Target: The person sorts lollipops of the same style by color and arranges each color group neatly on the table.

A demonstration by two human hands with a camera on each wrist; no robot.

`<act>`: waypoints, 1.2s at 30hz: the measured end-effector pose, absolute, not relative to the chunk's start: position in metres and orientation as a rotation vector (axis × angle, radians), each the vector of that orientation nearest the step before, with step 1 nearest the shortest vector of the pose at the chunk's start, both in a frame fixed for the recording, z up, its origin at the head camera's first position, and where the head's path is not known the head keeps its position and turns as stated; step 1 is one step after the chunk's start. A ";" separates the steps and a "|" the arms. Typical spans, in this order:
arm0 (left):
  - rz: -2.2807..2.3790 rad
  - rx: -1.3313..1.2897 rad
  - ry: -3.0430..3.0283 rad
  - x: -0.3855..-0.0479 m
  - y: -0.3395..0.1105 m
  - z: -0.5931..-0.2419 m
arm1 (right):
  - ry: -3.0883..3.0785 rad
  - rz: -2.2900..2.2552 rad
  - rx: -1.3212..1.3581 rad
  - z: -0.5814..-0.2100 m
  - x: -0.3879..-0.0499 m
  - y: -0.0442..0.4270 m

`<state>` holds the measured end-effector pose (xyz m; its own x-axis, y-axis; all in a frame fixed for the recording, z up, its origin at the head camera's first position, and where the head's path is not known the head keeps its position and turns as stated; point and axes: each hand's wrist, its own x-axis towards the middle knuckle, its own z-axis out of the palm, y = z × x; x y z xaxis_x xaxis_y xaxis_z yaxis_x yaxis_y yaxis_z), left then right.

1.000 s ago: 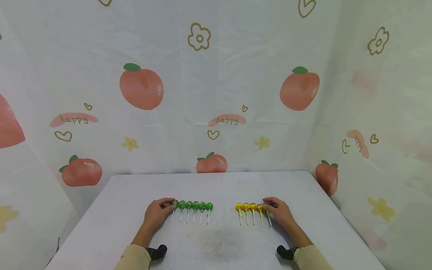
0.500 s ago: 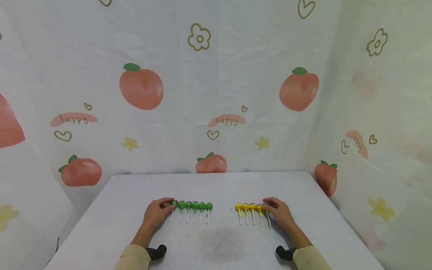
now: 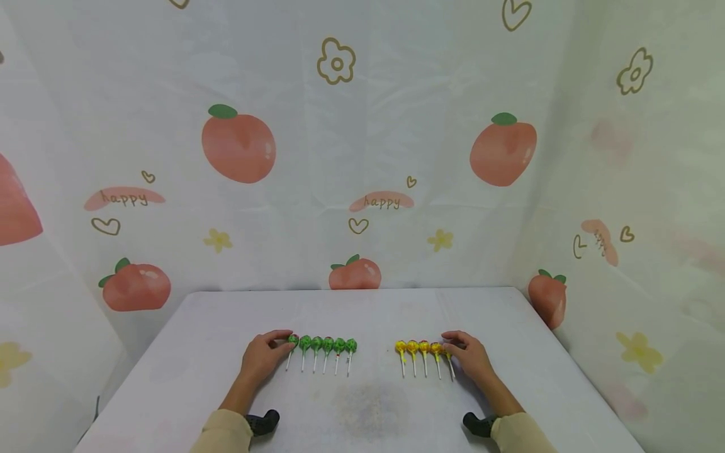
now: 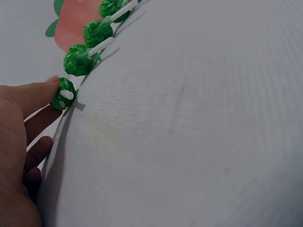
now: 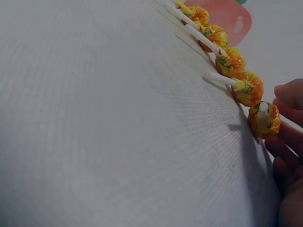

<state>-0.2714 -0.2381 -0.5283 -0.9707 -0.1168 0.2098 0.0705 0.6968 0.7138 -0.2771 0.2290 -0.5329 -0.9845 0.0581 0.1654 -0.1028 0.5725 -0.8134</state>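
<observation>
In the head view, my left hand (image 3: 262, 357) pinches the leftmost green lollipop (image 3: 292, 340) of a row by its wrapped head. The left wrist view shows that green lollipop (image 4: 64, 94) between thumb and fingers, its white stick toward the camera. Several more green lollipops (image 3: 328, 345) lie side by side, sticks toward me. My right hand (image 3: 471, 355) holds the rightmost yellow lollipop (image 3: 450, 363) of a second row, partly covering its head. From the right wrist, fingers lie against that yellow lollipop (image 5: 265, 119). Several other yellow lollipops (image 3: 425, 349) line up to its left.
Both rows lie on a white table (image 3: 362, 314), with a gap between them. A greyish stain (image 3: 370, 409) marks the near middle. Black curved pieces (image 3: 263, 421) show at both wrists. Wall cloth with peach prints (image 3: 239, 148) stands behind and at both sides.
The leftmost green lollipop's stick end shifts very slightly away from me. Both hands otherwise keep their places, and the rows look the same.
</observation>
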 end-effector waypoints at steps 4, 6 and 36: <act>-1.131 0.039 -2.676 -0.272 -0.238 -0.528 | -2.621 1.380 0.037 -0.533 -0.277 0.229; -1.129 0.039 -2.680 -0.272 -0.238 -0.528 | -2.618 1.384 0.037 -0.533 -0.277 0.229; -1.164 0.046 -2.677 -0.273 -0.239 -0.530 | -2.609 1.404 0.029 -0.533 -0.278 0.230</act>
